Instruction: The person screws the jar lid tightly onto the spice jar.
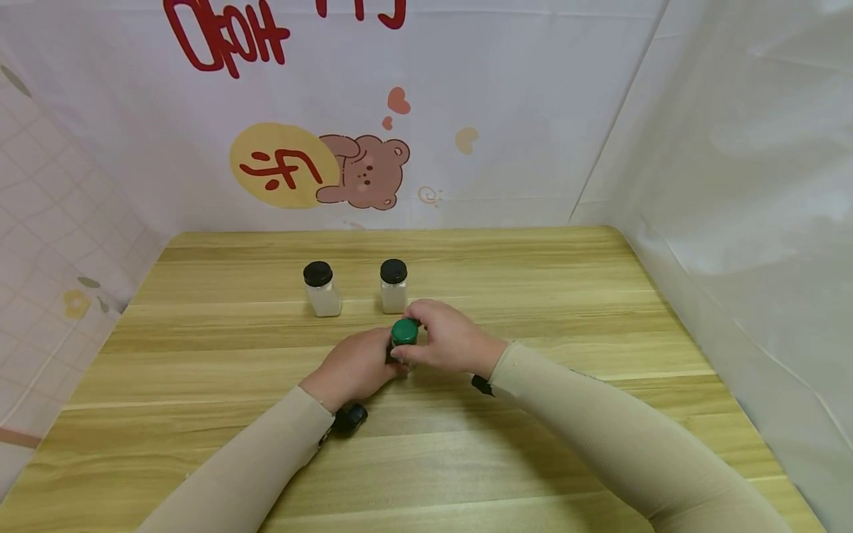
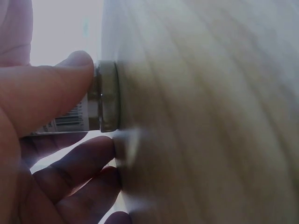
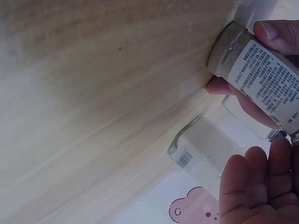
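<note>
A spice jar (image 3: 266, 79) with a printed label and brownish contents stands upright on the wooden table, topped by a green cap (image 1: 404, 331). My left hand (image 1: 356, 363) grips the jar's body low down; its thumb (image 2: 56, 88) lies across the label in the left wrist view. From the other side, my right hand (image 1: 460, 340) pinches the green cap between thumb and fingers. The other fingers (image 3: 257, 182) of that hand are bent beside the jar in the right wrist view. Both hands hide much of the jar in the head view.
Just behind the hands stands a clear square jar (image 1: 395, 296) with a black lid and pale contents. A similar jar (image 1: 325, 300) is to its left. White printed sheets (image 1: 506, 111) rise behind and beside the wooden table (image 1: 533, 281).
</note>
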A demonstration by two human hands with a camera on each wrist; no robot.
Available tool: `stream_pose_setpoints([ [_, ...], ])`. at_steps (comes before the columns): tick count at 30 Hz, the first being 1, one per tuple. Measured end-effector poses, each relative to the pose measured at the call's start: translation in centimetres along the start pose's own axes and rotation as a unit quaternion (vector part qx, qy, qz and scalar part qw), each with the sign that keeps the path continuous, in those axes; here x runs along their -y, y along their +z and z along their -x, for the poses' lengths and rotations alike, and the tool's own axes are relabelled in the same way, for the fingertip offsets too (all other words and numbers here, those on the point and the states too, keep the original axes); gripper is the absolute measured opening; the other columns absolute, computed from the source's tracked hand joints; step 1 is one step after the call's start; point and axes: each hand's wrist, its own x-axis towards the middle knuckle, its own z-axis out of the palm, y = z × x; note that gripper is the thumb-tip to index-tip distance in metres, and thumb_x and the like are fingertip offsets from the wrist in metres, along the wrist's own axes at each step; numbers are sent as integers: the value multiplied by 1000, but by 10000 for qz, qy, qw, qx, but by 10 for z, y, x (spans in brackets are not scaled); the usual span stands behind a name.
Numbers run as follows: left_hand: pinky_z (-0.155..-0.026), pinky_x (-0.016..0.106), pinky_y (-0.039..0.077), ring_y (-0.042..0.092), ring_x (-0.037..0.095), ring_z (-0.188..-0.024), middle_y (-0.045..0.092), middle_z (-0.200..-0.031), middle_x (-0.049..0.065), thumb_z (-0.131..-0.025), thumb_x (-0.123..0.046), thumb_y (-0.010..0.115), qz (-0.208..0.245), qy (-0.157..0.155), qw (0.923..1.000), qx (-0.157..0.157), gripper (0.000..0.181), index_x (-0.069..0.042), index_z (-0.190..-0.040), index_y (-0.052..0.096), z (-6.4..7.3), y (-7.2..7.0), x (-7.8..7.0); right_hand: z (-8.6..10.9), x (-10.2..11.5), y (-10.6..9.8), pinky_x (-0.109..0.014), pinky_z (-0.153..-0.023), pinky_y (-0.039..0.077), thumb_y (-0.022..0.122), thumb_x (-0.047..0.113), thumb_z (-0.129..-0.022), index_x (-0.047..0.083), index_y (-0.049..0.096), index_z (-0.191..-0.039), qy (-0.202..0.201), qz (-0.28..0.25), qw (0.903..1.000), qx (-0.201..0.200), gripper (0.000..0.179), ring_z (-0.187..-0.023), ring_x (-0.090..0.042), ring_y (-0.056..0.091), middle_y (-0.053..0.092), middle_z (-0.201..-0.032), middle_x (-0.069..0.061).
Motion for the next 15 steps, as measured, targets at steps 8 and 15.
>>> stream_pose_setpoints([
  [8, -97, 44, 57, 69, 18, -103, 71, -108, -3, -93, -32, 82, 51, -40, 10000, -3, 21, -24, -104, 66, 1, -1, -1, -1, -1, -2, -28, -80, 47, 82, 27, -94, 12, 65, -103, -216, 44, 9997, 124, 24, -91, -29, 62, 62, -94, 2],
  [15, -97, 44, 57, 69, 18, -103, 71, -108, -3, -93, -32, 82, 19, -122, 9999, 71, 21, -24, -104, 66, 0, -1, -1, -2, -1, -7, -28, -86, 50, 78, 25, -96, 12, 66, -108, -326, 78, 9987, 383, 22, -96, -25, 64, 65, -99, 2],
])
